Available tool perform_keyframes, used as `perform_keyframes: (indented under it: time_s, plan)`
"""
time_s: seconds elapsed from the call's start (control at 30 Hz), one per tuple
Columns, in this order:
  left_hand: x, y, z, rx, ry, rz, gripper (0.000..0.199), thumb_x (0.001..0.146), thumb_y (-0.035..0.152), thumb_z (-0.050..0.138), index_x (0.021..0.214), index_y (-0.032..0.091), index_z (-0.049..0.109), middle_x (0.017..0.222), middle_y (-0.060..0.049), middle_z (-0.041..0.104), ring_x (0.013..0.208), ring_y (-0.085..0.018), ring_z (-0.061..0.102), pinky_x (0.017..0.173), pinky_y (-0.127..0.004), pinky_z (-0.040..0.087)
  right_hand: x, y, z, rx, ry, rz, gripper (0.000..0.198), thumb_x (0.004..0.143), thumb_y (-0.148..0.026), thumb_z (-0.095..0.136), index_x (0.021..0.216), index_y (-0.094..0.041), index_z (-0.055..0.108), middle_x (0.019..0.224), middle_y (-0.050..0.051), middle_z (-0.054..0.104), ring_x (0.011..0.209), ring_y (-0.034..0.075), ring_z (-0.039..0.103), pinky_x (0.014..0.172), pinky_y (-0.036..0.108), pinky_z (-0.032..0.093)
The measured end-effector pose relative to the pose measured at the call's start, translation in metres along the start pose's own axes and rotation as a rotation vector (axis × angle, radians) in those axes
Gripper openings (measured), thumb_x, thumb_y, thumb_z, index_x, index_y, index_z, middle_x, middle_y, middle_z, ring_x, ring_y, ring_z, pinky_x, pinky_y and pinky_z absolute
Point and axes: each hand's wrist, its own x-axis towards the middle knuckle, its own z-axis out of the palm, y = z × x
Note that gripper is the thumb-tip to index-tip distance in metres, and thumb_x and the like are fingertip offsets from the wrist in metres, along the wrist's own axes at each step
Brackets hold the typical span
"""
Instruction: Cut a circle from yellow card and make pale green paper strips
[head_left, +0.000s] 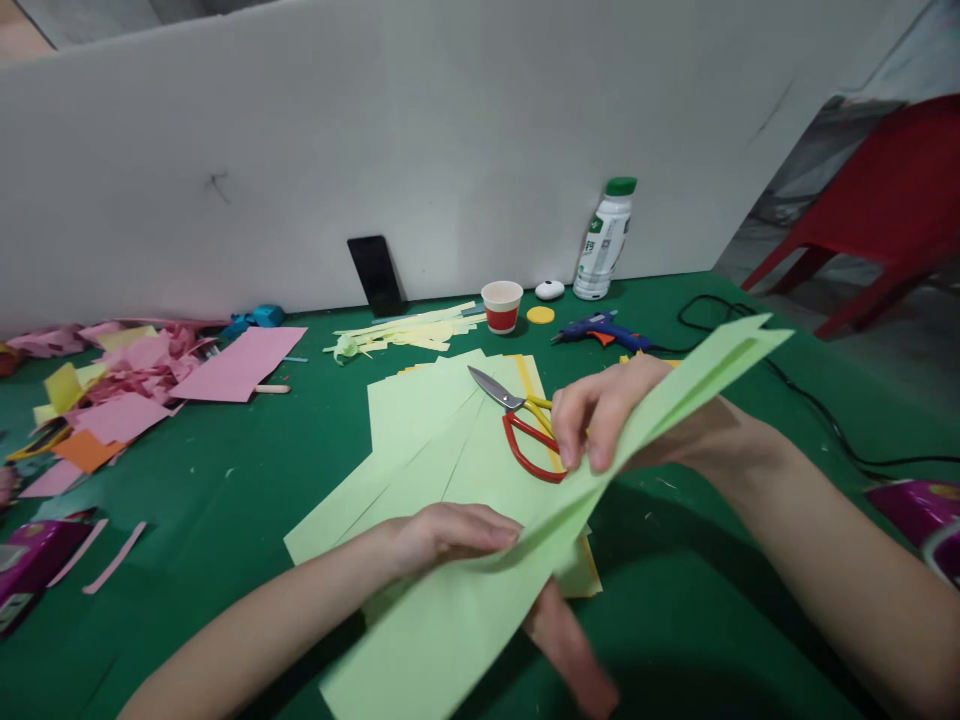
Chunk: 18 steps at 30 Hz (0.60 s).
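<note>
A long light green sheet of paper is held up slantwise between both hands, with a fold running along its upper right part. My left hand grips its middle, thumb on top and blurred fingers showing below the edge. Near the folded upper end, my right hand is closed around the paper from behind, fingertips over its edge. Beneath lies a pile of light green sheets, with some yellow edges showing. Scissors with red and yellow handles rest on that pile, partly covered by my right hand.
Pink paper scraps cover the left side. Along the back are a phone, pale strips, a paper cup, a white bottle and a blue glue gun. Its black cord trails right before a white partition.
</note>
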Motion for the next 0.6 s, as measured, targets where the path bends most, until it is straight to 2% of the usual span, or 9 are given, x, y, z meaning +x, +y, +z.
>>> perform_keyframes:
  time_s: [0.1, 0.2, 0.27, 0.37, 0.47, 0.6]
  plan:
    - [0.004, 0.008, 0.006, -0.213, -0.197, 0.121, 0.057, 0.074, 0.058, 0.048, 0.106, 0.012, 0.059, 0.103, -0.013, 0.066, 0.102, -0.025, 0.058, 0.091, -0.036, 0.038, 0.003, 0.0, 0.012, 0.019, 0.277, 0.134, 0.002, 0.066, -0.022, 0.07, 0.067, -0.023, 0.071, 0.063, 0.0, 0.061, 0.052, 0.009, 0.051, 0.045, 0.021, 0.039]
    - [0.005, 0.014, 0.01, -0.181, -0.089, 0.286, 0.062, 0.072, 0.059, 0.051, 0.107, 0.008, 0.058, 0.105, -0.016, 0.064, 0.098, -0.025, 0.06, 0.093, -0.037, 0.037, 0.008, 0.003, 0.022, -0.045, 0.469, 0.297, 0.007, 0.066, -0.025, 0.07, 0.068, -0.019, 0.069, 0.056, -0.001, 0.059, 0.045, 0.007, 0.045, 0.039, 0.02, 0.034]
    - [0.004, 0.015, 0.012, -0.087, 0.02, 0.305, 0.056, 0.07, 0.052, 0.06, 0.103, 0.007, 0.06, 0.1, -0.016, 0.066, 0.09, -0.025, 0.063, 0.09, -0.039, 0.04, 0.011, 0.005, 0.028, -0.081, 0.51, 0.343, 0.011, 0.066, -0.028, 0.07, 0.07, -0.017, 0.068, 0.053, -0.002, 0.058, 0.044, 0.007, 0.045, 0.04, 0.02, 0.035]
    - [0.001, 0.012, 0.018, 0.026, 0.157, 0.259, 0.035, 0.072, 0.031, 0.066, 0.099, 0.009, 0.061, 0.096, -0.014, 0.067, 0.086, -0.022, 0.064, 0.087, -0.04, 0.043, 0.014, 0.007, 0.035, -0.123, 0.52, 0.379, 0.018, 0.066, -0.032, 0.069, 0.07, -0.015, 0.066, 0.05, -0.003, 0.055, 0.044, 0.008, 0.046, 0.041, 0.021, 0.036]
    - [0.0, 0.008, 0.025, 0.016, 0.193, 0.212, 0.019, 0.079, 0.021, 0.059, 0.094, 0.009, 0.061, 0.092, -0.013, 0.068, 0.08, -0.018, 0.066, 0.084, -0.036, 0.046, 0.014, 0.005, 0.039, -0.187, 0.541, 0.398, 0.022, 0.066, -0.035, 0.069, 0.069, -0.014, 0.065, 0.05, -0.002, 0.055, 0.044, 0.009, 0.047, 0.041, 0.022, 0.036]
    - [0.001, 0.005, 0.028, -0.05, 0.201, 0.202, 0.019, 0.083, 0.025, 0.053, 0.09, 0.009, 0.06, 0.079, -0.01, 0.069, 0.067, -0.016, 0.066, 0.074, -0.031, 0.048, 0.013, 0.002, 0.036, -0.203, 0.579, 0.359, 0.02, 0.066, -0.033, 0.069, 0.073, -0.015, 0.066, 0.059, -0.001, 0.059, 0.046, 0.007, 0.045, 0.041, 0.021, 0.033]
